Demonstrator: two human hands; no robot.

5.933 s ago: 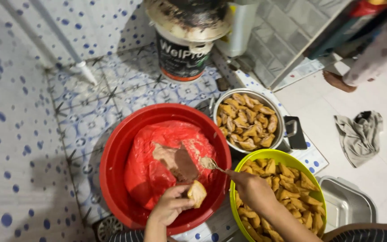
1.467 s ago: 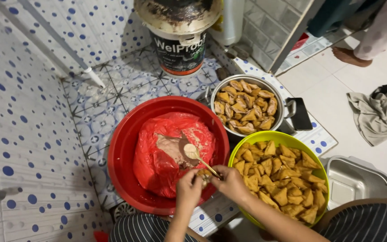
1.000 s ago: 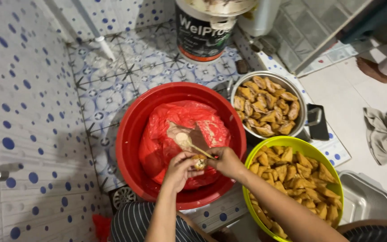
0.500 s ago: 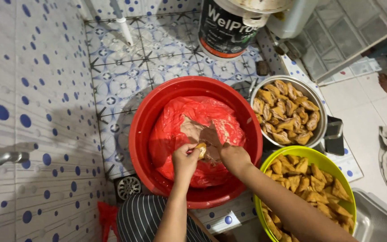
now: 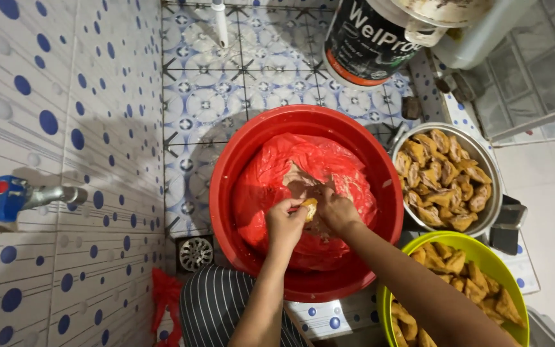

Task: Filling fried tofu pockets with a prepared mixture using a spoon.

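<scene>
Over the red basin point(image 5: 239, 167), both hands are met at its middle. A small golden piece of fried food point(image 5: 309, 208) is pinched in the grip of the left hand point(image 5: 284, 225), fingers clenched around it. The right hand point(image 5: 335, 211) is pressed against the same piece from the other side; whether its grip is closed on something of its own cannot be told, since the fingers are curled out of sight. Under both hands, a red plastic bag point(image 5: 271, 173) lining the basin is seen, with a pale paste point(image 5: 295, 180) lying in it just beyond the fingertips.

Right of the basin and nearest the person, a green bowl point(image 5: 483, 247) is heaped with similar golden pieces. Farther along that right side, a metal bowl point(image 5: 491, 193) is likewise filled with browned pieces. Judged from this, many pieces lie ready in both bowls while one is being handled over the paste; which bowl holds finished pieces cannot be told.

Beyond the basin, a dark bucket point(image 5: 370, 42) is stood on the patterned tile floor point(image 5: 207, 103).
</scene>
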